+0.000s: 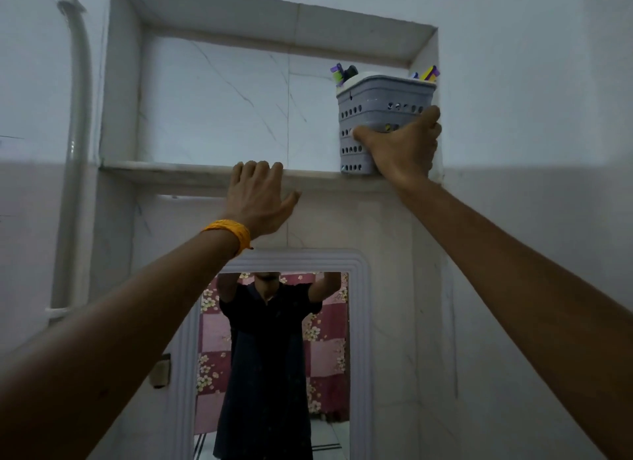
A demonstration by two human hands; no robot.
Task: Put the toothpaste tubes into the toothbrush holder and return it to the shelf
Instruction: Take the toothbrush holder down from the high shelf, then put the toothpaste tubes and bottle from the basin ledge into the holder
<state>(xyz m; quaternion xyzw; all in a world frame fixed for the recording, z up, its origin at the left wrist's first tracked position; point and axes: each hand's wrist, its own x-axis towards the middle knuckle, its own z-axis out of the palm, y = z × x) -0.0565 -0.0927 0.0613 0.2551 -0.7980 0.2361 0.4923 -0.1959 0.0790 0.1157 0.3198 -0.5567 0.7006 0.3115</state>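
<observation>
Grey perforated plastic toothbrush holder (380,117), standing upright at the right end of the shelf (164,169), close against the niche's right wall; base resting at the ledge's front edge, whether fully seated cannot be told; contents: coloured tops of several items (342,72) showing above the rim, purple, black and yellow among them; which are toothpaste tubes and which brushes cannot be told; right hand (400,148): wrapped around the holder's lower front, thumb across the face, fingers curled round the right side, grip closed on it; left hand (255,196): fingers held together and hooked over the shelf edge, thumb out to the side, holding nothing; orange band (229,232) at the left wrist; mirror (274,357) below, arms raised in reflection; status, judged: loading appears done, holder back in the niche; remaining: let go, perhaps nudge it further in
</observation>
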